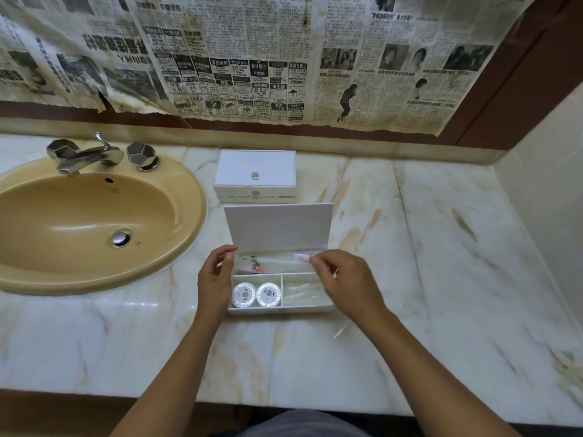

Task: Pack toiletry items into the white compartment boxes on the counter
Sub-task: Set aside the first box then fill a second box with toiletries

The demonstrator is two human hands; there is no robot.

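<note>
1. Two hands worked over the open compartment box (280, 307): the right hand (344, 283) had its fingertips (314, 259) drawn together on the end of a clear-wrapped toothbrush packet (277, 260), while the left hand (216, 275) hovered loosely curled at the box's left edge, thumb and fingers parted and gripping nothing.
2. That packet lay lengthwise in the long rear compartment, its coloured end at the right fingertips.
3. The front left compartment held two round wrapped soaps (256, 294) side by side, touching or nearly so.
4. The front right compartment held clear plastic packets (303, 294); their contents could not be made out, and the right hand covered part of it.
5. The hinged lid (279, 225) stood upright behind the compartments.
6. Just behind it sat a second white box (255, 175), closed, with a small clear knob (255, 175) on its lid and a printed front.
7. The marble counter (441, 263) stretched wide to the right of the boxes, as far as the side wall; a faint clear wrapper (342, 329) lay near the right wrist.
8. To the left, the tan sink (94, 225) came close to the box, with a chrome faucet (85, 156) at its rear.
9. Newspaper sheets (252, 58) covered the wall above.
</note>
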